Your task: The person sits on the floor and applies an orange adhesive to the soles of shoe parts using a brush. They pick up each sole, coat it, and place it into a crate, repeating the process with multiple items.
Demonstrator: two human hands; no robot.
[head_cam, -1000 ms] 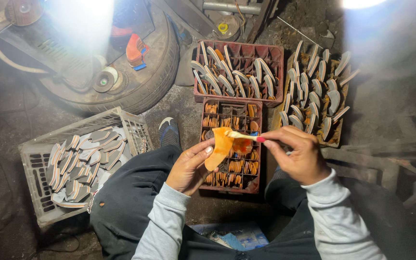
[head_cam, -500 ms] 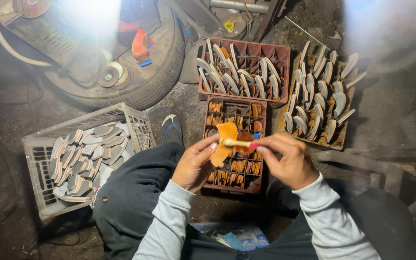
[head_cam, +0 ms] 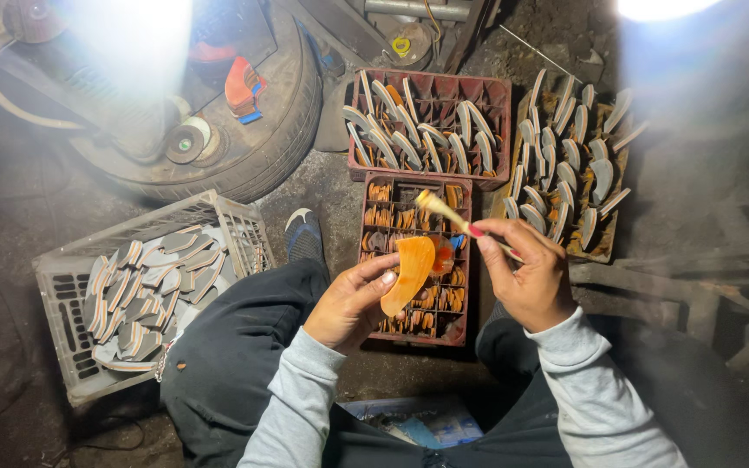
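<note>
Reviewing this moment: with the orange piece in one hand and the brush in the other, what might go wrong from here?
1. The left hand pinches the curved orange piece only at its lower end; that grip may slip, dropping it into the dark red crate below.
2. The brush in the right hand hangs over the filled crate; anything on it could drip onto those pieces.
3. Glare hides detail.

Bare ground [head_cam: 331,186] lies open between the grey crate [head_cam: 71,295], tyre [head_cam: 262,147] and partitioned red crates [head_cam: 418,260]
</note>
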